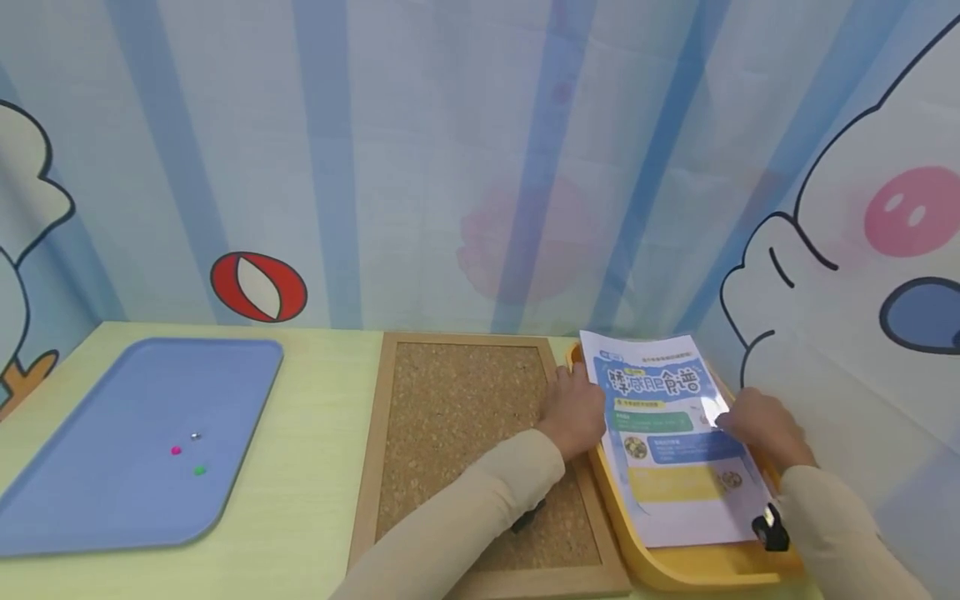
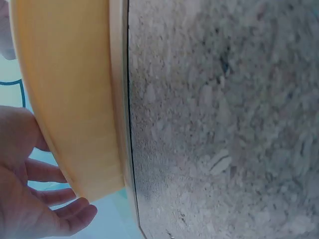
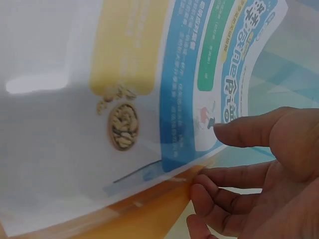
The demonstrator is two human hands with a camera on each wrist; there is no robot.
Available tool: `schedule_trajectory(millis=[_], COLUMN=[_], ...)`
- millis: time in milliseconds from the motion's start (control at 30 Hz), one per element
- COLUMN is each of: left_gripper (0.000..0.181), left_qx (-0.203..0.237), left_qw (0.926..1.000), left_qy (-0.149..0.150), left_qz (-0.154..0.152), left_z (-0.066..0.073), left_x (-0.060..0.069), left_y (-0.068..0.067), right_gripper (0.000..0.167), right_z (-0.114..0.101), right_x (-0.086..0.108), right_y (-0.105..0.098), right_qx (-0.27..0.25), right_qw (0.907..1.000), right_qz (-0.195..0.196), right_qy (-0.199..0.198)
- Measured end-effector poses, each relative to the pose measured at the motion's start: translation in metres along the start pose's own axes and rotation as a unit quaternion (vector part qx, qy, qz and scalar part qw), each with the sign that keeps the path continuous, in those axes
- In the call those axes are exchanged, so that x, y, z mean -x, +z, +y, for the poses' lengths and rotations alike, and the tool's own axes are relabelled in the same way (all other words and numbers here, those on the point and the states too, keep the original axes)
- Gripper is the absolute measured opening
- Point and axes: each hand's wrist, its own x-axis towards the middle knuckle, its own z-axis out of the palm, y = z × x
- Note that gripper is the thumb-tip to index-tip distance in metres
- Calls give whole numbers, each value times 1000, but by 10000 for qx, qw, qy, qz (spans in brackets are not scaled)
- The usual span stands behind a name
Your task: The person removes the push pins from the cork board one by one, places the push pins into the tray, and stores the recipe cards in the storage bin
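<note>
A yellow tray [image 1: 652, 567] stands at the right, with a glossy printed sheet [image 1: 675, 454] bearing blue, green and yellow blocks lying in it. My left hand [image 1: 576, 410] grips the tray's left side; in the left wrist view its fingers [image 2: 82, 215] curl beside the tray's outer wall, and the thumb tip is hidden. My right hand [image 1: 767, 429] holds the opposite side. In the right wrist view, that thumb lies over the sheet's edge while the other fingers curl against the tray's outer side.
A wood-framed corkboard [image 1: 465, 400] lies directly left of the yellow tray, partly under my left forearm. Farther left is a blue tray [image 1: 112, 467] with a few small pins [image 1: 199, 471] on it. A printed curtain [image 1: 420, 167] hangs behind the table [image 1: 315, 450].
</note>
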Motion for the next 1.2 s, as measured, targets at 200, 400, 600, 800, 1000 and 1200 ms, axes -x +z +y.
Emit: schedule_trajectory(millis=[200,400,600,800,1000,1200], left_gripper=[22,19,16,13,15,19], left_qx=[-94,231,476,540,656,818], left_qw=[9996,9971,9946,9928,9914,9910], left_qy=[132,120,139,81,36,0], left_qz=[220,710,915,1062,1136,1056], left_z=[4,3,2,3,3,1], left_x=[-1,-6,-8,-7,-9,-9], left_y=[2,6,7,6,7,11], right_gripper=[47,45,45,43,46,48], right_z=[-3,-6,-8,-11,-15,-12], right_x=[-2,-4,-1,2,3,2], right_y=[3,11,10,8,7,9], right_qx=[-158,-112,-143,-203,-269,-238], right_qw=[9997,9995,9995,9993,9987,9992], right_qz=[-96,89,162,186,219,150], right_qy=[148,276,218,251,363,281])
